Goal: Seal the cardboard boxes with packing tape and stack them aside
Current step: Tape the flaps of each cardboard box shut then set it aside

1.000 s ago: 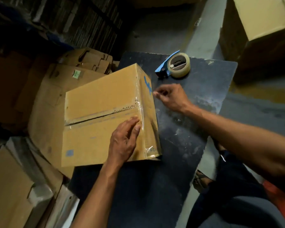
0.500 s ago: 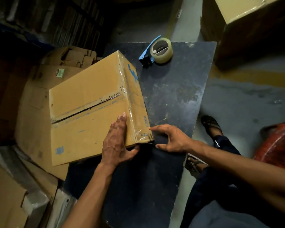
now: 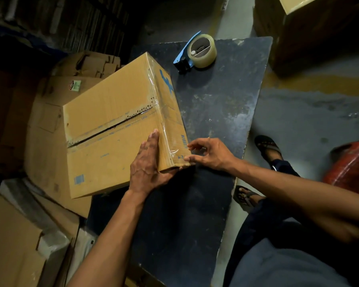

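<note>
A brown cardboard box [image 3: 112, 112] lies on a dark board [image 3: 216, 112], its top flaps meeting at a slightly gaping seam. Clear tape runs down its right edge and side. My left hand [image 3: 147, 164] lies flat on the top near-right corner, thumb along the near edge. My right hand [image 3: 211, 154] touches the lower near corner of the box's right side with thumb and fingertips, on the tape end. A blue tape dispenser [image 3: 201, 51] with a clear roll sits on the board's far end, apart from both hands.
Flattened cardboard and other boxes [image 3: 46, 125] pile up on the left, under and beside the box. A large box [image 3: 309, 27] stands at the top right. My sandalled feet [image 3: 267, 146] and a red object [image 3: 348, 164] are to the right of the board.
My right hand came down from the far end of the box's right side to its near corner. My left hand slid to the near-right corner, and the box turned slightly.
</note>
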A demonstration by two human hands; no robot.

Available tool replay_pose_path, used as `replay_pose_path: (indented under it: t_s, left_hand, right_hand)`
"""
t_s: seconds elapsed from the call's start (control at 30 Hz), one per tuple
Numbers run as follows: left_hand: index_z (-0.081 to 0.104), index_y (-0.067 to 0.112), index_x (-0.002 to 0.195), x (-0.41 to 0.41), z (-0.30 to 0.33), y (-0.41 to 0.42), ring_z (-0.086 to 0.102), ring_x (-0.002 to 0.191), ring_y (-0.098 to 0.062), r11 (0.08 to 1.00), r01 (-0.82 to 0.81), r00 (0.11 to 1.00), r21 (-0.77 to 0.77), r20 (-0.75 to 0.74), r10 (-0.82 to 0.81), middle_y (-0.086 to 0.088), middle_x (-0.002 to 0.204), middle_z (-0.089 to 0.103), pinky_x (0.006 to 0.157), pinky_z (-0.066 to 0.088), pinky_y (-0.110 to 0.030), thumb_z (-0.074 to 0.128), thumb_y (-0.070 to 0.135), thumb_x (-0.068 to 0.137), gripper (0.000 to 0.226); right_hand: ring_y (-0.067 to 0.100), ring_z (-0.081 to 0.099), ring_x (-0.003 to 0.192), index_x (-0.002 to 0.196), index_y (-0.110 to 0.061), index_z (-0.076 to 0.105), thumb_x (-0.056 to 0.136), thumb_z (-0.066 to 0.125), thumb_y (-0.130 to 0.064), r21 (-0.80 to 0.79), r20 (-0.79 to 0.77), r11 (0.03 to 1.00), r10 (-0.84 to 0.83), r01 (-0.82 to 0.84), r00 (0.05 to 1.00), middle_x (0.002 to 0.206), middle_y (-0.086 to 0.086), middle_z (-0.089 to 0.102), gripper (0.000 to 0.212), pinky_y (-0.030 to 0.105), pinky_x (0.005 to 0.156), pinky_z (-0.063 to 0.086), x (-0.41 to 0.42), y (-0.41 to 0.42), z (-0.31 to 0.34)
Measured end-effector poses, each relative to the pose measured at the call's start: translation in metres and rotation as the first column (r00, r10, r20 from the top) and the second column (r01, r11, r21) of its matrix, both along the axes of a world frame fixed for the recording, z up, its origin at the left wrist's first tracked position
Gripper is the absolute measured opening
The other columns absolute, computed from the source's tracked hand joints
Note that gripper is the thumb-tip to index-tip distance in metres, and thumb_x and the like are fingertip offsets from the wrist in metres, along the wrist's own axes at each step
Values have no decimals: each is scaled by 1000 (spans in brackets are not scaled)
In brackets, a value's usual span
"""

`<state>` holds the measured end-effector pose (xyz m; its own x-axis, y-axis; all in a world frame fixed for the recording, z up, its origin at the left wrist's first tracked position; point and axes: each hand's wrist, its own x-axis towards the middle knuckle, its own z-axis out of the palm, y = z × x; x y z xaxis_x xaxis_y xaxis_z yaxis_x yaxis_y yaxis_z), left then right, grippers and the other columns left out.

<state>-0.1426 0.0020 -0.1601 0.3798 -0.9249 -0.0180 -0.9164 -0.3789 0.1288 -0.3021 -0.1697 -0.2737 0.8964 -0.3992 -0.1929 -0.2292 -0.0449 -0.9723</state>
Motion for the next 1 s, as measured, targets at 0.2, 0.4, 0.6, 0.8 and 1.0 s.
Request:
replay_pose_path:
  t_s: [0.2,0.4,0.6,0.8,1.0]
  left_hand:
    - [20,-4,161,-2,-8,-1,31,154,-26,1000,-8,997,18,76,6,-13,168,29,121,36,-50,72,71,79,122]
    - [10,4,164,-25,-12,-11,20,158,-23,983,-182,983,-15,21,182,-10,170,20,129,19,-47,65,63,78,118]
    - [6,5,165,-47,-16,-23,16,158,-27,931,-365,931,-22,-17,365,-5,171,3,130,8,-44,64,46,74,116]
    - [-8,4,163,-57,-16,-22,25,155,-36,927,-374,927,-21,13,374,-12,174,-3,130,8,-46,60,40,75,117]
    - [-20,9,160,-56,-17,-20,15,159,-31,942,-334,942,-26,41,334,-15,173,2,130,10,-45,54,43,83,113]
  right_hand:
    - [-1,70,87,109,-22,77,83,81,-52,14,-22,997,-73,74,997,95,-12,76,41,17,76,56,2,-3,-4]
    - [4,70,80,104,-22,78,89,81,-35,5,-17,991,-131,132,991,87,-12,75,20,20,73,56,-9,6,-7]
    - [13,72,77,101,-21,78,90,79,-27,89,-14,985,-150,151,989,85,-6,76,12,30,74,61,-1,17,0]
    - [1,62,64,100,-22,79,92,76,-24,102,-7,981,-164,164,986,73,-12,71,9,18,64,49,4,17,7]
    - [-2,57,59,101,-20,78,93,75,-24,130,3,981,-147,145,989,66,-26,65,9,10,59,41,-2,16,9]
